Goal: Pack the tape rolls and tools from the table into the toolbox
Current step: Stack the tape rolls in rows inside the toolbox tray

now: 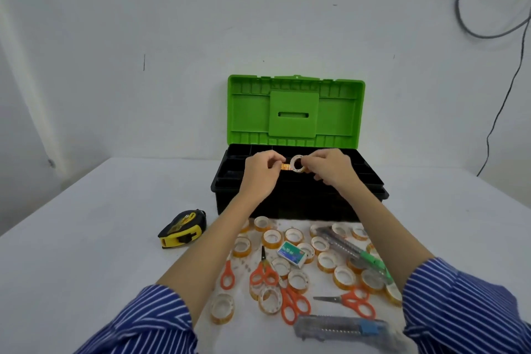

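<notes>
Over the open toolbox (298,181) at twelve o'clock, both hands were closed on tape rolls (297,164), left hand (260,172) pinching one, right hand (330,167) gripping another's rim; judged light, rigid, best held across the ring.

toolbox (298,195): black, green lid open | tape rolls (287,256): scattered before it

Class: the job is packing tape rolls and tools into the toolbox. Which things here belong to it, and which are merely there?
Job: toolbox; tape rolls; scissors; tape measure; utility knives; staples box.
Merely there: wall cables; table.
</notes>
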